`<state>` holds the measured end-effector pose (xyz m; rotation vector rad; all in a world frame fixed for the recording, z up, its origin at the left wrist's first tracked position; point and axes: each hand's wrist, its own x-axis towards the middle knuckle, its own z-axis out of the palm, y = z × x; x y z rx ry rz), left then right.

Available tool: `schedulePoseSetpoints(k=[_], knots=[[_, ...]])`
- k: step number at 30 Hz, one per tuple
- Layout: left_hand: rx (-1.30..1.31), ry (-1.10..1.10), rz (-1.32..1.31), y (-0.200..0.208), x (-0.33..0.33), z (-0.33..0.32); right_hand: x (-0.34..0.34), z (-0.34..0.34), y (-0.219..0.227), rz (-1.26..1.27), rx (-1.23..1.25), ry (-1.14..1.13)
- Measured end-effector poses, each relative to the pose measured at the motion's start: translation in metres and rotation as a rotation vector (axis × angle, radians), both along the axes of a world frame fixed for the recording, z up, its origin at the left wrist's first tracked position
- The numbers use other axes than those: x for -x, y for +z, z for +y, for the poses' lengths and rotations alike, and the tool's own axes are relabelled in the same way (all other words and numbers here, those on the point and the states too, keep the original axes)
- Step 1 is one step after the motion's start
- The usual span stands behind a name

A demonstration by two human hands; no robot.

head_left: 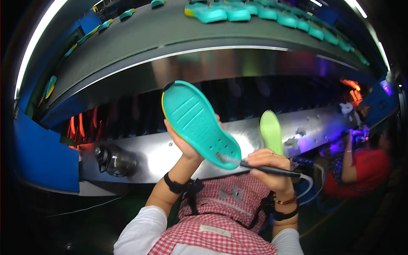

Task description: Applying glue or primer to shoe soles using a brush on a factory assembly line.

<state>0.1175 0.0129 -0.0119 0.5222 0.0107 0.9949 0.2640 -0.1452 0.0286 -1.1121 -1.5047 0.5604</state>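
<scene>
My left hand (182,144) is wrapped round the underside of a teal shoe sole (193,112), holding it tilted above the metal ledge. Yellow and black show along the sole's far left edge. Molded ribs cross its upper part, and small holes dot the lower end. Between the fingers of my right hand (274,163) is a black-handled brush (282,171) with a white hose running from its back end. Its pale tip lies on the rounded near end of the sole. Just beyond my right hand, a lime-green foot-shaped piece (270,127) lies on the ledge.
A dark conveyor belt (148,32) carries several teal soles (240,12) across the back. A dark bottle (115,160) lies on the ledge (148,148) at left, with scraps (292,142) at right. Orange glows show at both ends. Another person in red (369,170) is at far right.
</scene>
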Motion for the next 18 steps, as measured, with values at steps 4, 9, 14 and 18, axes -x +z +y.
schedulePoseSetpoints(k=[4, 9, 14, 18], knots=[[0.096, 0.089, 0.062, -0.002, -0.004, -0.001, 0.006, -0.001, -0.013, -0.055, 0.064, 0.155], [0.024, 0.033, -0.002, -0.003, 0.01, -0.01, 0.008, -0.005, -0.01, 0.042, 0.067, 0.115], [0.03, 0.021, 0.015, 0.004, 0.01, -0.014, 0.018, -0.011, -0.012, -0.085, 0.06, 0.244], [0.013, 0.028, 0.027, 0.005, 0.01, -0.01, 0.006, -0.014, -0.008, 0.197, 0.11, 0.145]])
